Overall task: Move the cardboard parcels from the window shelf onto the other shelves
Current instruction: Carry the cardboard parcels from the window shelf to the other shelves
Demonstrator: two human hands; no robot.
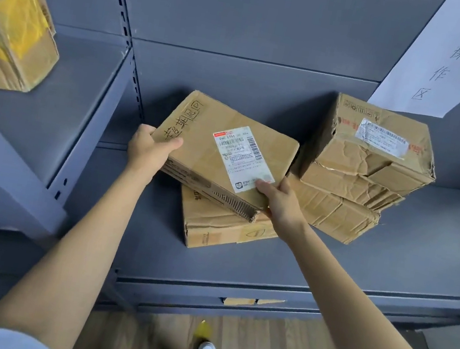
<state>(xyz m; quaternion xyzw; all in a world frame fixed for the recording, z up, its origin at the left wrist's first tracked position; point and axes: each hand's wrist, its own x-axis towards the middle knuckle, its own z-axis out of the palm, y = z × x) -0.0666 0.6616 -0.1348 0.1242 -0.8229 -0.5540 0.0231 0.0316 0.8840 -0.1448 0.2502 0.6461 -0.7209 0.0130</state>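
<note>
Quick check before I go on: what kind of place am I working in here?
Most likely a parcel storeroom or courier pickup point. Grey metal shelving with slotted uprights holds worn cardboard parcels bearing barcoded shipping labels, and a printed paper sign hangs on the back panel. Both hands grip one labelled parcel.

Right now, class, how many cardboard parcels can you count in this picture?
5. One held in both hands, one beneath it, two stacked at right: upper, lower, and one on the left shelf. Others may be hidden.
</note>
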